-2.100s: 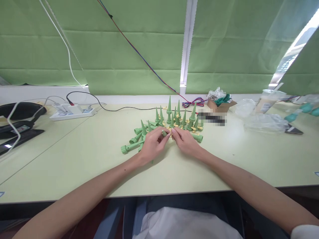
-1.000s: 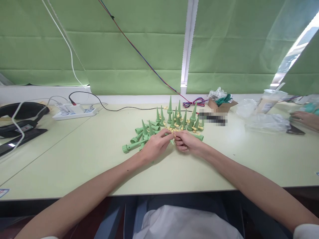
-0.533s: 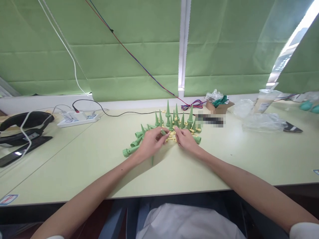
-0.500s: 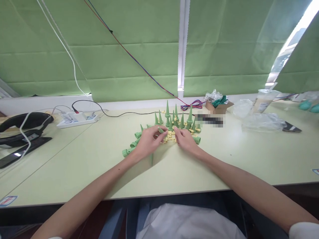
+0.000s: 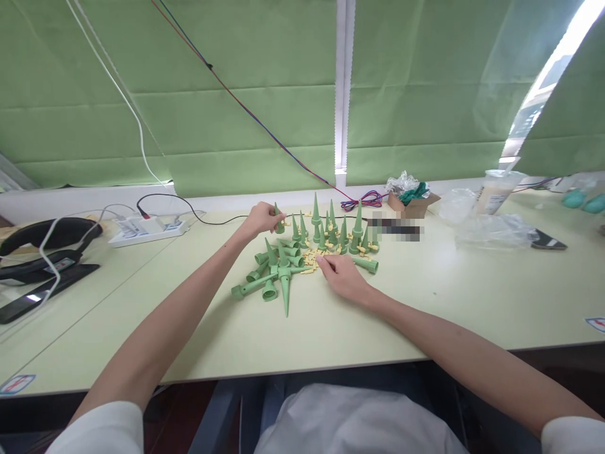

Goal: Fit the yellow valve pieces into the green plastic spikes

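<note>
My left hand point(image 5: 263, 218) is closed around a green plastic watering spike point(image 5: 278, 221), held point up at the back left of the standing group. A small yellow valve shows at that spike's side. My right hand point(image 5: 344, 276) has its thumb and fingers pinched together at the edge of a pile of small yellow valves point(image 5: 311, 257); whatever is between the fingertips is hidden. Behind the pile, several green spikes stand point up with yellow valves in their sides, among them a tall spike point(image 5: 358, 221). More loose spikes point(image 5: 285, 293) lie heaped at the left.
A power strip point(image 5: 149, 232) with plugs and a dark headset point(image 5: 51, 246) occupy the left side. Toward the back right are a small cardboard box point(image 5: 414, 205), a drink cup point(image 5: 494, 192), a clear plastic bag point(image 5: 496, 232) and a phone point(image 5: 549, 239). A black cable runs along the back.
My left hand has moved up and back to the left with the spike, uncovering the loose heap. My right hand has shifted slightly left and down over the valve pile.
</note>
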`<state>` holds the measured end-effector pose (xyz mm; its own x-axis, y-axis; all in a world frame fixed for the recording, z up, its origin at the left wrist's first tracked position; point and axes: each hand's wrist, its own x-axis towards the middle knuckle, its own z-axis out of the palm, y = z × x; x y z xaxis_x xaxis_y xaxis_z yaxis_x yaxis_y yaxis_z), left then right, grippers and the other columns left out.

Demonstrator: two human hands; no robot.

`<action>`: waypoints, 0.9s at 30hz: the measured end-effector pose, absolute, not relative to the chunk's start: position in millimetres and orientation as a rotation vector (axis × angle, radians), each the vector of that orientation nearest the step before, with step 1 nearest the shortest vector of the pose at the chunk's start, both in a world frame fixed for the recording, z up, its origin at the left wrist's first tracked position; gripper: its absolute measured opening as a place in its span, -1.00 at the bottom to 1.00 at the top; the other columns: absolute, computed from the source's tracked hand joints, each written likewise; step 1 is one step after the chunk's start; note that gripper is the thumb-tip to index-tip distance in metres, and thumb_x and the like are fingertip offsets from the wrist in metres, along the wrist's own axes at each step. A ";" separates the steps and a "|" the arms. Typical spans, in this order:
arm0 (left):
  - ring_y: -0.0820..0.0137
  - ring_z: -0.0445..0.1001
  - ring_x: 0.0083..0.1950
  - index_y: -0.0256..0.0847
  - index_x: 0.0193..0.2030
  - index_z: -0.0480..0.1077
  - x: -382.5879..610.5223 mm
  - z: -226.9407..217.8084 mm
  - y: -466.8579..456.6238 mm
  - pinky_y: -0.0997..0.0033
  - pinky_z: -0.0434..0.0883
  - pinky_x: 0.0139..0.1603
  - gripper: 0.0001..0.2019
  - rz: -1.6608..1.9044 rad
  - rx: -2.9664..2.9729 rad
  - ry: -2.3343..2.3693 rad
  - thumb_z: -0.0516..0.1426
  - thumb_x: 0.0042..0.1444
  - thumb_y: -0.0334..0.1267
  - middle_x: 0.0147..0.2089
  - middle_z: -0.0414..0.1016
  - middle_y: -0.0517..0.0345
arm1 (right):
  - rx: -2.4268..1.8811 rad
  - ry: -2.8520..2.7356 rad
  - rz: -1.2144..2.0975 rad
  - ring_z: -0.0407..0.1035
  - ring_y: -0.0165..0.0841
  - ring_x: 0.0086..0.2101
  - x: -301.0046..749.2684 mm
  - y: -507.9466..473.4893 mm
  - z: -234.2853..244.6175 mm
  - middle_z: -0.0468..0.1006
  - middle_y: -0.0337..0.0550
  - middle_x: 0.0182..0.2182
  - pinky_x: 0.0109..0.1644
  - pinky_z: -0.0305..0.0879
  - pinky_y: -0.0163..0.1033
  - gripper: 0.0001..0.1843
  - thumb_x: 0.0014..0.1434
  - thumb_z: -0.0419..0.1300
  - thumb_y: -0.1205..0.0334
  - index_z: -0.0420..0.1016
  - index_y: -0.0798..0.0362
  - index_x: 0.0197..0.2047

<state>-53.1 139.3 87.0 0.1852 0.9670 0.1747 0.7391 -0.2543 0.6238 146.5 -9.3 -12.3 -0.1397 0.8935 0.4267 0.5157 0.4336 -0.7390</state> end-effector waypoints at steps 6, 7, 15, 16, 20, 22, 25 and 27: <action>0.34 0.51 -0.51 -0.31 -0.53 0.45 -55.7 54.3 176.3 0.41 0.46 -0.38 -0.63 0.697 1.925 1.595 0.38 -0.16 -0.02 -0.63 0.49 0.05 | -1.194 -1.829 0.544 -0.10 -0.44 -0.56 146.1 -10.1 -14.1 -0.01 -0.34 -0.64 -0.42 -0.15 -0.22 -0.50 0.39 -0.09 0.02 -0.11 0.02 -0.54; 0.34 0.52 -0.50 -0.32 -0.51 0.45 -56.9 50.7 179.1 0.41 0.47 -0.37 -0.62 0.699 1.911 1.584 0.38 -0.18 0.00 -0.61 0.50 0.03 | -1.195 -1.835 0.542 -0.10 -0.44 -0.56 145.9 -10.1 -14.3 -0.01 -0.34 -0.64 -0.42 -0.15 -0.22 -0.50 0.39 -0.09 0.02 -0.11 0.02 -0.54; 0.38 0.47 -0.50 -0.32 -0.46 0.47 -63.0 40.9 183.3 0.41 0.43 -0.41 -0.59 0.670 1.915 1.527 0.38 -0.19 0.02 -0.57 0.51 0.05 | -1.185 -1.871 0.524 -0.09 -0.46 -0.57 145.5 -10.6 -13.7 -0.02 -0.34 -0.64 -0.42 -0.15 -0.23 -0.50 0.38 -0.08 0.04 -0.10 0.03 -0.55; 0.38 0.46 -0.50 -0.32 -0.46 0.46 -63.6 40.8 183.2 0.41 0.41 -0.43 -0.59 0.654 1.920 1.523 0.39 -0.20 0.02 -0.57 0.51 0.05 | -1.184 -1.875 0.529 -0.09 -0.45 -0.57 145.5 -10.7 -13.5 -0.02 -0.34 -0.64 -0.42 -0.16 -0.23 -0.50 0.38 -0.08 0.04 -0.10 0.03 -0.55; 0.38 0.45 -0.50 -0.29 -0.43 0.45 -69.3 41.9 182.8 0.43 0.34 -0.49 -0.59 0.591 1.930 1.510 0.41 -0.26 0.00 -0.54 0.50 0.08 | -1.182 -1.887 0.533 -0.10 -0.45 -0.57 145.4 -11.6 -12.6 -0.02 -0.34 -0.64 -0.42 -0.17 -0.22 -0.50 0.39 -0.07 0.05 -0.11 0.03 -0.55; 0.39 0.44 -0.50 -0.27 -0.40 0.44 -74.4 43.1 182.1 0.44 0.32 -0.51 -0.59 0.549 1.928 1.497 0.43 -0.31 -0.06 -0.52 0.51 0.08 | -1.182 -1.899 0.537 -0.10 -0.45 -0.57 145.2 -11.9 -12.3 -0.02 -0.34 -0.64 -0.41 -0.17 -0.22 -0.50 0.39 -0.08 0.05 -0.11 0.03 -0.54; 0.40 0.46 -0.48 -0.26 -0.31 0.41 -83.1 43.8 179.4 0.45 0.33 -0.50 -0.57 0.496 1.908 1.478 0.42 -0.34 -0.22 -0.40 0.56 0.06 | -1.181 -1.912 0.543 -0.10 -0.44 -0.56 144.8 -12.0 -12.5 -0.02 -0.33 -0.64 -0.41 -0.16 -0.21 -0.50 0.39 -0.08 0.05 -0.11 0.03 -0.54; 0.36 0.51 -0.42 -0.25 -0.25 0.38 -88.3 42.7 176.7 0.45 0.37 -0.48 -0.56 0.479 1.890 1.463 0.38 -0.35 -0.33 -0.29 0.58 0.01 | -1.174 -1.919 0.541 -0.09 -0.44 -0.56 144.7 -11.8 -12.9 -0.01 -0.33 -0.64 -0.41 -0.16 -0.21 -0.50 0.39 -0.08 0.06 -0.11 0.03 -0.55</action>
<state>-88.3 176.7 42.7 0.2971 0.9473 -0.1201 0.6932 -0.1274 0.7094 144.7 -11.8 -12.9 -0.2451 0.8775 0.4122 0.5334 0.4771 -0.6985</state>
